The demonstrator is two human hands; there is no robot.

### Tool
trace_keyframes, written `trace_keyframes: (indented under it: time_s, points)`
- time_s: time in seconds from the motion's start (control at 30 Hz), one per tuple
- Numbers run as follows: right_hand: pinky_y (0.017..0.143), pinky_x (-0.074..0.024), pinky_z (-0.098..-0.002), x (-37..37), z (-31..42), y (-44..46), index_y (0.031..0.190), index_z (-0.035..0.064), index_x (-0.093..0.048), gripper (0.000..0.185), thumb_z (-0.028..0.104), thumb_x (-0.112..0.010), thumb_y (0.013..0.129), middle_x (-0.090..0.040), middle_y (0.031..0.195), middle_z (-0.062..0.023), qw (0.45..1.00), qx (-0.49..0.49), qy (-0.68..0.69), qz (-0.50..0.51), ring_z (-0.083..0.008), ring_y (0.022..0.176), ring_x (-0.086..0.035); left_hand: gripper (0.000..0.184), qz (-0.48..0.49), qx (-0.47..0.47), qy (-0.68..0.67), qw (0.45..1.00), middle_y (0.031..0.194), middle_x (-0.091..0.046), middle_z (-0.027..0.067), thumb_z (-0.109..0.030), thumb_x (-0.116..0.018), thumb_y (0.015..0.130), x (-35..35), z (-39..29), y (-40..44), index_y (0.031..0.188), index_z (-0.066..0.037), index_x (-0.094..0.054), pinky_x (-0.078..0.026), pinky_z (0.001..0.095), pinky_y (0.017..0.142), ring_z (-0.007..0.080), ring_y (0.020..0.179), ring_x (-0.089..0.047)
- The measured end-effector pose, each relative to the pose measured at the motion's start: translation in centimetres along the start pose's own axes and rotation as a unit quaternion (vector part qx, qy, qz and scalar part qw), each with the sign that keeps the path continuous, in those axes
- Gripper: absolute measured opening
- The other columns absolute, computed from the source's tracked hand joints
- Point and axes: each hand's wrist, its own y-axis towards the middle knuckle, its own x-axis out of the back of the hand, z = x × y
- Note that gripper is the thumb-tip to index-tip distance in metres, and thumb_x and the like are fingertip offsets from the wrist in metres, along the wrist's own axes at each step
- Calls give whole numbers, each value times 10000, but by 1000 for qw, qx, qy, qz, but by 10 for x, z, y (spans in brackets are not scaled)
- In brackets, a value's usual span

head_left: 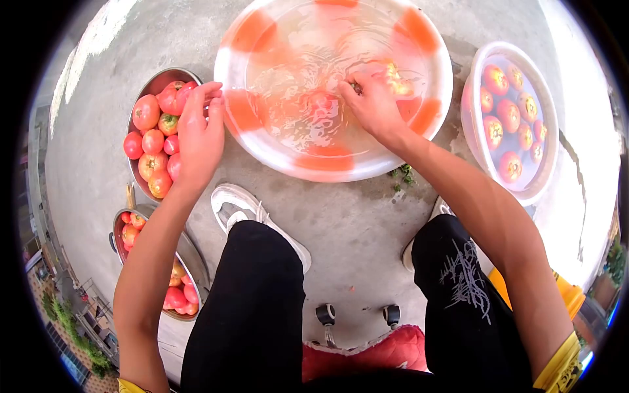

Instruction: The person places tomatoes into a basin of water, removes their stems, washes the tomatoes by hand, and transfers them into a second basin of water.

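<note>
My left hand hovers at the right edge of a metal bowl of red tomatoes, fingers apart and nothing visible in them. Over the water of a large white and orange basin is my right hand, its fingers pinched together on a small dark green thing too small to make out. Beneath the rippling water, a tomato lies near the middle of the basin, and a yellowish-red shape shows blurred behind my right hand.
At the right stands a white tub with several tomatoes in water. A second pot of tomatoes is at the lower left. Green scraps lie by the basin. My shoes and a red seat are below.
</note>
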Motion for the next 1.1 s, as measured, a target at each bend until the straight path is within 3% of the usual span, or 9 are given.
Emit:
trace_keyframes:
  time_s: [0.13,0.2,0.43,0.57,0.67,0.73,0.8,0.97,1.1]
  points:
    - [636,-478,-317,2,13,-6,965,19,-644,212,224,-600,932,-639,758,-99,1000,-11,9,20,-184,672,-588,365,35,88,188,978,1092,-632,206,-84,-568,852,63,81,-31,1206,4,-548,-478,396,904,342,1030,-605]
    - [643,-481,-321,-1,10,-7,973,15,-642,211,217,-599,930,-641,771,-106,1000,28,0,0,-188,674,-587,489,169,144,322,920,1126,-625,234,-162,-632,786,75,90,-45,1242,-12,-544,-452,443,939,397,1076,-573]
    - [658,-479,-330,-7,-1,-2,1013,23,-626,180,151,-548,913,-635,808,-118,995,96,-13,-18,-187,692,-576,565,240,113,382,885,1104,-635,228,-211,-676,745,78,74,-33,1256,-11,-540,-452,440,945,390,1078,-566]
    - [639,-465,-330,-4,-2,-3,1005,31,-611,185,153,-507,914,-604,765,-98,994,97,-12,-39,-178,667,-555,592,70,79,330,938,1178,-585,206,-208,-702,736,73,58,-18,1264,-15,-516,-460,391,945,328,1063,-585]
    - [625,-453,-326,-4,4,-1,989,32,-599,199,171,-471,925,-579,743,-84,999,43,10,-24,-169,662,-541,575,24,205,77,975,1209,-559,175,-213,-705,755,57,1,5,1258,-9,-512,-461,358,945,272,1076,-589]
    - [640,-454,-327,-2,8,-3,980,27,-598,234,221,-472,947,-587,751,-86,998,-3,57,-12,-169,680,-546,556,45,61,-110,991,1170,-580,149,-211,-708,765,19,-37,8,1243,-2,-517,-465,333,930,228,1078,-587]
    - [675,-469,-360,2,21,-8,963,17,-596,255,239,-472,951,-609,777,-138,997,-35,69,-13,-239,715,-581,541,112,6,-30,993,1170,-589,155,-185,-697,759,-14,-46,16,1232,3,-517,-469,327,922,231,1066,-593]
    - [757,-481,-406,-4,-9,6,949,13,-595,339,321,-455,971,-641,829,-188,995,53,56,-67,-327,797,-622,549,261,99,-89,956,1142,-608,162,-159,-666,761,-97,-57,9,1257,8,-501,-466,325,920,254,1052,-602]
    - [853,-478,-409,6,-3,3,1079,35,-627,422,401,-459,951,-667,990,-197,996,-54,40,64,-344,947,-633,565,290,159,-142,933,1103,-625,170,-157,-644,792,-129,-42,8,1292,37,-467,-485,317,859,226,995,-622]
